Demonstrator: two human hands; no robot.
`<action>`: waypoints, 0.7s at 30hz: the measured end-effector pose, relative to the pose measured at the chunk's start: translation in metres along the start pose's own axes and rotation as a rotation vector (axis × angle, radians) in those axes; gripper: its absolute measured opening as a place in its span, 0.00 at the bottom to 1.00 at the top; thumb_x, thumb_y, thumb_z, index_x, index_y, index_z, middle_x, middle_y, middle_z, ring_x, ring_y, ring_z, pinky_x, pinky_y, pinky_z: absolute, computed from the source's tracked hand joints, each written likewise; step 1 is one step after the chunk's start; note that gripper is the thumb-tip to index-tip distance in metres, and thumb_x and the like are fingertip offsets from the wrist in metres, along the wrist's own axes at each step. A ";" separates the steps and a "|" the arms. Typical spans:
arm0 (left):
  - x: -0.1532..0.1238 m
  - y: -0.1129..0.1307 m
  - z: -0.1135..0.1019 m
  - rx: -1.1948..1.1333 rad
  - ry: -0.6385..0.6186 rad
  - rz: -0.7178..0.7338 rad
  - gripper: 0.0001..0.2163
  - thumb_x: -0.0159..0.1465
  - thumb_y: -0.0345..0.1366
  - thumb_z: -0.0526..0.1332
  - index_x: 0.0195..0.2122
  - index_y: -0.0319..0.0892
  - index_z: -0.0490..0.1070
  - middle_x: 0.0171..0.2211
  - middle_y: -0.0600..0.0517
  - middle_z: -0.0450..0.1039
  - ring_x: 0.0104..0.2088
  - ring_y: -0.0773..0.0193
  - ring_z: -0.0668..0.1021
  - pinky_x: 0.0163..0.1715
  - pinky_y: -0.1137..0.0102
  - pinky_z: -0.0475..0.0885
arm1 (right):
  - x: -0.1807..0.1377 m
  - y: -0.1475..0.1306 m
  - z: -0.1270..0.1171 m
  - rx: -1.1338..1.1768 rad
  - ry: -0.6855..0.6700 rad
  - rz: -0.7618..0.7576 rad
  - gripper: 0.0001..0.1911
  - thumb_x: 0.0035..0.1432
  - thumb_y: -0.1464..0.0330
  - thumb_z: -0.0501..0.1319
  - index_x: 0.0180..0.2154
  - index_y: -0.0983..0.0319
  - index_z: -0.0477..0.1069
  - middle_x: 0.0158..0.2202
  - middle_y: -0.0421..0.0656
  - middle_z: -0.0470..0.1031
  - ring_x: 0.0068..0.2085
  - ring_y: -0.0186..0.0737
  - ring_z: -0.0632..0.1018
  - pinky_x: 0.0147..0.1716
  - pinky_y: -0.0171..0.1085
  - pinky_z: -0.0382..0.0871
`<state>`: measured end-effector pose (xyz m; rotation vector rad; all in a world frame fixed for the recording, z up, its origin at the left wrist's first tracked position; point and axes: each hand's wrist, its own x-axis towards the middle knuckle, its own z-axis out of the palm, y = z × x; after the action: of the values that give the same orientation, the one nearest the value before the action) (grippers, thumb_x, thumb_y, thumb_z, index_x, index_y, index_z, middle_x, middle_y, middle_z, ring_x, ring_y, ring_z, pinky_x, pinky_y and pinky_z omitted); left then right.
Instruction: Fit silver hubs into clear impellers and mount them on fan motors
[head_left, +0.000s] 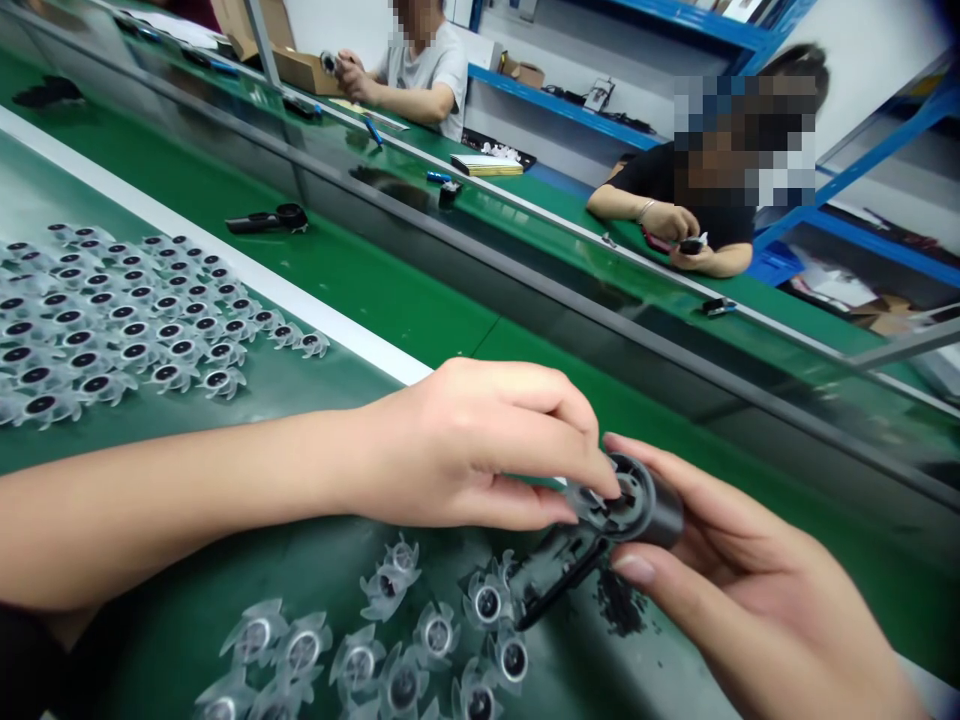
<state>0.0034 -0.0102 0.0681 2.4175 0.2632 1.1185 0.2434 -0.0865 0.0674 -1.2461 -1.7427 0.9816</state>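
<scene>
My right hand grips a dark grey handheld fan body by its round head, fingers behind and thumb below. The head's open side faces left, and the handle slants down to the left. At that opening is my left hand, its index fingertip reaching inside. A clear fan blade shows between its thumb and fingers, mostly hidden by them. Below my hands lie several loose clear fan blades with round hubs. Small black pieces are heaped under the fan body.
Many more clear fan blades stand in rows at the left. Beyond a white strip, a black handheld fan part lies on the green belt. A metal rail runs across. Two people work at the far bench.
</scene>
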 end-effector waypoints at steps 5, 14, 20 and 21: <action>0.000 -0.002 0.002 -0.045 0.012 -0.029 0.10 0.65 0.33 0.68 0.47 0.36 0.79 0.43 0.43 0.81 0.45 0.65 0.82 0.50 0.78 0.75 | 0.001 0.004 -0.006 -0.224 -0.005 -0.112 0.24 0.59 0.59 0.70 0.57 0.42 0.73 0.54 0.36 0.80 0.48 0.39 0.84 0.45 0.25 0.78; 0.001 0.007 0.002 -0.114 -0.005 -0.187 0.10 0.61 0.30 0.71 0.44 0.37 0.81 0.39 0.46 0.83 0.39 0.65 0.82 0.43 0.75 0.78 | 0.000 0.000 -0.011 -0.630 -0.044 -0.389 0.21 0.67 0.59 0.63 0.60 0.49 0.67 0.54 0.41 0.77 0.51 0.37 0.80 0.45 0.26 0.77; 0.001 0.010 0.005 -0.303 -0.016 -0.401 0.15 0.57 0.30 0.74 0.45 0.32 0.81 0.37 0.46 0.81 0.33 0.67 0.82 0.38 0.77 0.80 | 0.001 0.001 -0.010 -0.661 -0.057 -0.454 0.21 0.67 0.64 0.63 0.60 0.54 0.67 0.53 0.42 0.76 0.51 0.34 0.79 0.50 0.25 0.73; 0.002 0.011 0.005 -0.333 -0.011 -0.436 0.16 0.56 0.30 0.74 0.45 0.32 0.81 0.37 0.47 0.80 0.32 0.68 0.82 0.37 0.77 0.80 | 0.002 0.001 -0.009 -0.656 -0.057 -0.453 0.21 0.67 0.64 0.64 0.60 0.55 0.67 0.53 0.42 0.76 0.51 0.34 0.79 0.51 0.25 0.73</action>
<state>0.0083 -0.0207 0.0711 1.9490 0.5254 0.8703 0.2515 -0.0830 0.0704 -1.1112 -2.3555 0.1768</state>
